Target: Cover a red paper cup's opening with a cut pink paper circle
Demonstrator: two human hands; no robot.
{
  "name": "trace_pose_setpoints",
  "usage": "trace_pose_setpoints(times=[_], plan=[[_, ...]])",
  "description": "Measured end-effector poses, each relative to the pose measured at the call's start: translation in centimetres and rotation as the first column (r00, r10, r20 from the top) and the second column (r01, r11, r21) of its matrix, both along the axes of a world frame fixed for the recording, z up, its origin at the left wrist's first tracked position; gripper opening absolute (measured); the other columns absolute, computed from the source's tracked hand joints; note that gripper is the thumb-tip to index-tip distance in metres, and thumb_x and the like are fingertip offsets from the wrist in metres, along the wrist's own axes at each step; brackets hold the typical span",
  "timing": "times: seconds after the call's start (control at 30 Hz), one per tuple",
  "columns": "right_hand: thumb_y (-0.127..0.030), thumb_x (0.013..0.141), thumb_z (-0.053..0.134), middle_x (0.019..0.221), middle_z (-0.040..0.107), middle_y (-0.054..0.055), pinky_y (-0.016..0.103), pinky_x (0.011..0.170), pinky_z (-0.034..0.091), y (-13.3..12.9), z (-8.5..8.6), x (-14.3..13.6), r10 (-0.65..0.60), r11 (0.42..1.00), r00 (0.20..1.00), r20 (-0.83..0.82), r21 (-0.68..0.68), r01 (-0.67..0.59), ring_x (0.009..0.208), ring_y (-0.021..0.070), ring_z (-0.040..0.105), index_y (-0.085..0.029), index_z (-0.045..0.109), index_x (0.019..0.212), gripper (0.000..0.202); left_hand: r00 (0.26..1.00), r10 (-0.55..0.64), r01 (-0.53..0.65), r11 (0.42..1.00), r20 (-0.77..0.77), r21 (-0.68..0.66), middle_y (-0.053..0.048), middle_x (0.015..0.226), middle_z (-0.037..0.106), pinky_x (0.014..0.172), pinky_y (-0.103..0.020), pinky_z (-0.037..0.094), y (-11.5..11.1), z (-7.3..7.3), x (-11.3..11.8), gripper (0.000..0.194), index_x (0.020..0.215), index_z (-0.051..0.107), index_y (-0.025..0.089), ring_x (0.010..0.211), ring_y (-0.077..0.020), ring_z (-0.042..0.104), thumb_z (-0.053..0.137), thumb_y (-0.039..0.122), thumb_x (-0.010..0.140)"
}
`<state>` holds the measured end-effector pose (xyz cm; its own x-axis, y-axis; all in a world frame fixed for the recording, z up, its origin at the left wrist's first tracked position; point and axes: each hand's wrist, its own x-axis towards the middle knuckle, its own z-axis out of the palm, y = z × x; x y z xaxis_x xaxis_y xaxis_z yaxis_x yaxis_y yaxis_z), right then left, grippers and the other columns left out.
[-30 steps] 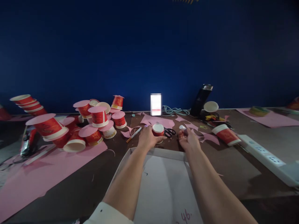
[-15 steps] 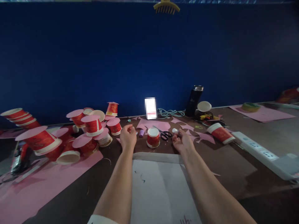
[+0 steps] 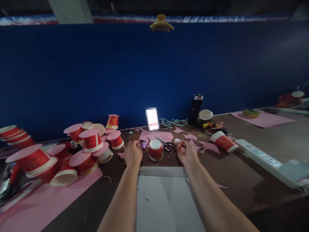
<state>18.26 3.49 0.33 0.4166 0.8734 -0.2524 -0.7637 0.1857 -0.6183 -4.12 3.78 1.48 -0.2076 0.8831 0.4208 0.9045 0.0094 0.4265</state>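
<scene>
A red paper cup (image 3: pixel 155 150) stands upside down between my hands, its pale base upward. My left hand (image 3: pixel 133 154) is closed just left of a small purple object (image 3: pixel 144 145); what its fingers hold, if anything, is too small to make out. To the cup's right, my right hand (image 3: pixel 187 151) is closed, with fingertips at a small white object (image 3: pixel 177 141). Black-handled scissors (image 3: pixel 169 147) lie between the cup and my right hand. Pink paper scraps (image 3: pixel 210 147) are spread behind and beside them.
Red cups with pink discs (image 3: pixel 90 140) crowd the left side, by a pink sheet (image 3: pixel 72 199). A white board (image 3: pixel 166 203) lies in front. At right are a black flask (image 3: pixel 195 109), a tipped cup (image 3: pixel 224 141) and a power strip (image 3: pixel 263 159).
The view has tilted up, so the table items sit lower in the picture. My left hand has come down slightly, nearer the table. The cup still stands between my hands.
</scene>
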Motion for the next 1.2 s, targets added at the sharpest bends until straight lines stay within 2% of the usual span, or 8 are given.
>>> trace_pose_setpoints(times=[0.1, 0.23, 0.33, 0.43, 0.67, 0.83, 1.0, 1.2], plan=[[-0.01, 0.078, 0.054, 0.061, 0.057, -0.004, 0.008, 0.038, 0.048, -0.2, 0.3, 0.1, 0.025, 0.997, 0.995, -0.091, -0.069, -0.032, 0.046, 0.0044, 0.057, -0.019, 0.047, 0.073, 0.013, 0.999, -0.016, 0.016, 1.0, 0.043, -0.008, -0.01, 0.098, 0.065, 0.086, -0.034, 0.043, 0.2, 0.1, -0.2, 0.026, 0.095, 0.067, 0.02, 0.095, -0.0247, 0.059, 0.046, 0.022, 0.081], [-0.016, 0.087, 0.048, 0.065, 0.06, -0.002, 0.007, 0.037, 0.047, -0.5, 0.9, -0.2, 0.06, 0.989, 0.981, -0.187, -0.119, -0.083, 0.047, 0.004, 0.058, -0.018, 0.048, 0.078, 0.009, 0.942, 0.087, -0.082, 0.996, 0.323, -0.031, -0.009, 0.103, 0.067, 0.09, -0.035, 0.043, 0.6, 0.1, -1.1, 0.029, 0.099, 0.066, 0.021, 0.1, -0.0237, 0.059, 0.043, 0.021, 0.081], [-0.021, 0.092, 0.044, 0.069, 0.063, 0.0, 0.006, 0.038, 0.047, -0.8, 1.3, -0.4, 0.094, 0.983, 0.968, -0.233, -0.132, -0.128, 0.047, 0.0035, 0.058, -0.017, 0.05, 0.08, 0.014, 0.896, 0.138, -0.123, 0.99, 0.422, -0.061, -0.008, 0.103, 0.068, 0.091, -0.038, 0.043, 0.8, 0.1, -1.6, 0.028, 0.099, 0.066, 0.021, 0.099, -0.024, 0.06, 0.045, 0.022, 0.081], [-0.022, 0.091, 0.046, 0.072, 0.065, 0.002, 0.006, 0.038, 0.047, -0.9, 1.3, -0.6, 0.12, 0.979, 0.96, -0.252, -0.13, -0.156, 0.048, 0.0032, 0.058, -0.016, 0.051, 0.081, 0.013, 0.905, 0.097, -0.083, 0.995, 0.414, -0.05, -0.008, 0.1, 0.068, 0.088, -0.036, 0.044, 0.8, 0.0, -1.3, 0.029, 0.099, 0.066, 0.019, 0.094, -0.0231, 0.061, 0.046, 0.021, 0.079], [-0.011, 0.086, 0.051, 0.07, 0.065, 0.003, 0.007, 0.036, 0.045, -1.0, 0.9, -1.1, 0.182, 0.964, 0.952, -0.245, -0.149, -0.223, 0.044, 0.0028, 0.055, -0.014, 0.051, 0.078, 0.008, 0.923, 0.085, -0.065, 0.996, 0.376, -0.067, -0.007, 0.095, 0.069, 0.081, -0.032, 0.046, 1.0, -0.5, -0.9, 0.028, 0.098, 0.067, 0.019, 0.089, -0.022, 0.062, 0.048, 0.021, 0.076], [-0.011, 0.085, 0.048, 0.07, 0.065, 0.007, 0.009, 0.036, 0.045, -1.9, 2.1, -1.5, 0.267, 0.932, 0.93, -0.253, -0.178, -0.316, 0.048, 0.006, 0.059, -0.013, 0.052, 0.078, 0.008, 0.927, 0.065, -0.045, 0.997, 0.37, -0.063, -0.007, 0.098, 0.069, 0.083, -0.033, 0.045, 1.1, -0.5, -0.9, 0.027, 0.096, 0.067, 0.02, 0.092, -0.0227, 0.062, 0.049, 0.021, 0.076], [-0.006, 0.079, 0.05, 0.064, 0.062, 0.004, 0.009, 0.033, 0.041, -2.7, 3.2, -1.6, 0.343, 0.901, 0.901, -0.267, -0.176, -0.396, 0.047, 0.0065, 0.059, -0.008, 0.056, 0.084, 0.007, 0.93, 0.05, -0.028, 0.997, 0.363, -0.067, -0.008, 0.1, 0.069, 0.084, -0.034, 0.045, 1.0, -0.6, -0.8, 0.026, 0.095, 0.067, 0.02, 0.093, -0.0226, 0.062, 0.049, 0.023, 0.076], [-0.013, 0.081, 0.05, 0.071, 0.064, 0.009, 0.011, 0.034, 0.042, -2.3, 2.0, -1.4, 0.339, 0.904, 0.908, -0.248, -0.182, -0.387, 0.048, 0.0073, 0.059, -0.007, 0.056, 0.087, 0.011, 0.936, 0.032, -0.003, 0.997, 0.35, -0.083, -0.007, 0.098, 0.069, 0.084, -0.035, 0.045, 0.9, -0.6, -0.7, 0.024, 0.093, 0.067, 0.02, 0.091, -0.0235, 0.062, 0.051, 0.025, 0.075]])
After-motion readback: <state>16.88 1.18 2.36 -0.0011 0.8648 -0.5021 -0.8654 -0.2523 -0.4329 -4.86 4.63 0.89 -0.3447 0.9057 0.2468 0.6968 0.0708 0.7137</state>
